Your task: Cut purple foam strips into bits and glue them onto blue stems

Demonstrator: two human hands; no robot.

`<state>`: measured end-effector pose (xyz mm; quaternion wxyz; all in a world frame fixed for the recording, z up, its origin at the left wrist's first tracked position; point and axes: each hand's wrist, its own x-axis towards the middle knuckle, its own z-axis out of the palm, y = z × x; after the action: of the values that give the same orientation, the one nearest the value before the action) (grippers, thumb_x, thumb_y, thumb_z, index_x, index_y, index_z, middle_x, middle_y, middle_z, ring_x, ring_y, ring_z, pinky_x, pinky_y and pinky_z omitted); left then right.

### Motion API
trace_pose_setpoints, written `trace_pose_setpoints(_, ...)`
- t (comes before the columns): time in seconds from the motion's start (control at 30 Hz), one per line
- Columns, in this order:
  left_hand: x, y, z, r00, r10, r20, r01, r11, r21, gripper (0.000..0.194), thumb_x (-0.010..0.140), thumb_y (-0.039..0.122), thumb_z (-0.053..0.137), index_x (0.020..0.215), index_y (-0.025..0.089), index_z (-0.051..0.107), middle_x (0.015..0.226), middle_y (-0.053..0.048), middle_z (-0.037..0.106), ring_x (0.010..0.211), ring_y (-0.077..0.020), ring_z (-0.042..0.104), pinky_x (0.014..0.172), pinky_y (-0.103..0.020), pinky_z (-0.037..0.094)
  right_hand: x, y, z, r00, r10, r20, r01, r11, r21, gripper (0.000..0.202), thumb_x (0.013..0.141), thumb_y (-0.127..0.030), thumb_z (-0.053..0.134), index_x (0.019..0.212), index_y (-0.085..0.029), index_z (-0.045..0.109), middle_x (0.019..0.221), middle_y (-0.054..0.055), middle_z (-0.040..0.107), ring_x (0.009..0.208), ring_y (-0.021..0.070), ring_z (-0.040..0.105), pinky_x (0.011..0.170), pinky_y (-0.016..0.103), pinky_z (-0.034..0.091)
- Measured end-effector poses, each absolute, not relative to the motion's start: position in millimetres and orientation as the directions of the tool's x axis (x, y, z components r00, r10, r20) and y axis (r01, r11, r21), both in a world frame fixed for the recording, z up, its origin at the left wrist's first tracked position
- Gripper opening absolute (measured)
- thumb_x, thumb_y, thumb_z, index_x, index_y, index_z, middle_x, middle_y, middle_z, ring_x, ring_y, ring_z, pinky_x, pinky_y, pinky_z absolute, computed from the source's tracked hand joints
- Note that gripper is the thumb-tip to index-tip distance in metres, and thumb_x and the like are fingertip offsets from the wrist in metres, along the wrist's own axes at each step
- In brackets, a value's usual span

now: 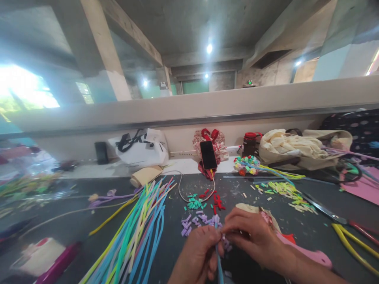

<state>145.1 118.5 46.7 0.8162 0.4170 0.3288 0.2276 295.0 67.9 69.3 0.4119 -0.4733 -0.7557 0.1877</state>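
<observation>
My left hand [199, 250] is closed around a light blue stem [219, 268] at the bottom centre. Small lilac pieces [216, 219] cluster at the stem's top, just above my fingertips. My right hand [253, 236] meets the left at this cluster, its thumb and fingers pinched together; what lies between them is hidden. More lilac pieces [186, 225] lie loose on the dark table beyond my hands, with teal pieces [195, 203] and red pieces [218, 201] farther back.
Long coloured stems [139, 228] spread across the left. A phone [208, 155] with a cable leans at the back centre. Pliers with yellow handles [352, 244] and scissors [328, 211] lie right. A pink-handled tool [310, 252] lies beneath my right forearm.
</observation>
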Motion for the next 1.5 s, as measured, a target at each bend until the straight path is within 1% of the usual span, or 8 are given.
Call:
trace_pose_setpoints(0.23,145.7,121.5,45.0,0.733,0.602,-0.318,-0.059,0.521,0.851,0.037,0.058,0.046,0.06,0.046,0.013,0.05,0.025,0.006,0.04,0.019,-0.0011,0.029,0.024,-0.013,0.015,294.8,66.8,69.2,-0.203,0.876,0.438,0.595,0.466,-0.656,0.009,0.076,-0.023,0.054,0.077,-0.02,0.062,0.072,0.002,0.059,0.065,0.0119,0.054,0.059,0.022,0.041)
trace_pose_setpoints(0.43,144.5,115.9,45.2,0.721,0.62,-0.309,-0.072,0.51,0.857,0.033,0.063,0.039,0.06,0.046,0.012,0.05,0.024,0.006,0.04,0.019,-0.0009,0.03,0.024,-0.012,0.014,291.7,68.0,69.7,-0.12,0.92,0.372,0.625,0.361,-0.692,0.011,0.072,-0.016,0.051,0.064,-0.019,0.058,0.062,-0.002,0.054,0.056,0.01,0.048,0.051,0.02,0.035)
trace_pose_setpoints(0.5,144.1,115.7,43.9,0.712,0.634,-0.302,-0.098,0.515,0.851,0.031,0.063,0.038,0.062,0.049,0.012,0.052,0.026,0.006,0.042,0.019,-0.0007,0.03,0.024,-0.012,0.014,292.8,71.7,67.1,-0.017,0.96,0.279,0.532,0.246,-0.811,0.011,0.068,-0.014,0.05,0.059,-0.018,0.055,0.056,-0.004,0.051,0.051,0.0089,0.045,0.046,0.019,0.032)
trace_pose_setpoints(0.6,144.6,118.7,40.5,0.687,0.645,-0.335,-0.084,0.529,0.845,0.03,0.059,0.04,0.065,0.058,0.011,0.056,0.034,0.004,0.05,0.02,-0.0014,0.033,0.024,-0.012,0.018,297.4,79.0,61.5,0.08,0.994,0.073,0.213,0.055,-0.975,0.011,0.065,-0.016,0.051,0.055,-0.016,0.052,0.046,-0.007,0.042,0.041,0.0063,0.037,0.04,0.018,0.027)
trace_pose_setpoints(0.7,146.3,122.8,37.5,0.669,0.644,-0.37,-0.022,0.516,0.857,0.034,0.056,0.044,0.066,0.053,0.012,0.054,0.032,0.004,0.05,0.019,-0.0027,0.034,0.023,-0.013,0.02,301.9,84.1,56.2,0.071,0.997,-0.021,0.044,-0.025,-0.999,0.011,0.065,-0.02,0.054,0.055,-0.015,0.053,0.041,-0.008,0.037,0.036,0.0046,0.031,0.036,0.018,0.022)
trace_pose_setpoints(0.87,148.3,125.6,33.7,0.654,0.665,-0.361,0.018,0.463,0.886,0.036,0.057,0.047,0.064,0.05,0.014,0.051,0.03,0.005,0.048,0.018,-0.0036,0.034,0.022,-0.013,0.019,301.8,86.3,46.2,0.093,0.996,0.015,-0.006,0.015,-1.0,0.01,0.065,-0.022,0.058,0.058,-0.015,0.056,0.045,-0.007,0.042,0.038,0.0048,0.032,0.038,0.018,0.023)
trace_pose_setpoints(1.07,148.1,125.4,30.1,0.624,0.695,-0.357,0.071,0.405,0.912,0.038,0.059,0.05,0.061,0.053,0.014,0.052,0.033,0.004,0.05,0.021,-0.0044,0.038,0.023,-0.013,0.022,298.8,87.5,35.1,0.141,0.989,0.047,0.02,0.045,-0.999,0.009,0.063,-0.02,0.059,0.056,-0.015,0.059,0.049,-0.005,0.044,0.047,0.0074,0.038,0.043,0.018,0.029)
trace_pose_setpoints(1.5,148.6,124.4,28.2,0.607,0.733,-0.307,0.123,0.295,0.947,0.035,0.058,0.049,0.061,0.059,0.014,0.054,0.035,0.005,0.05,0.021,-0.0046,0.037,0.025,-0.015,0.021,293.1,79.6,46.4,0.209,0.967,0.145,0.326,0.071,-0.943,0.012,0.068,-0.019,0.054,0.058,-0.015,0.058,0.052,-0.004,0.05,0.051,0.0088,0.042,0.048,0.019,0.03)
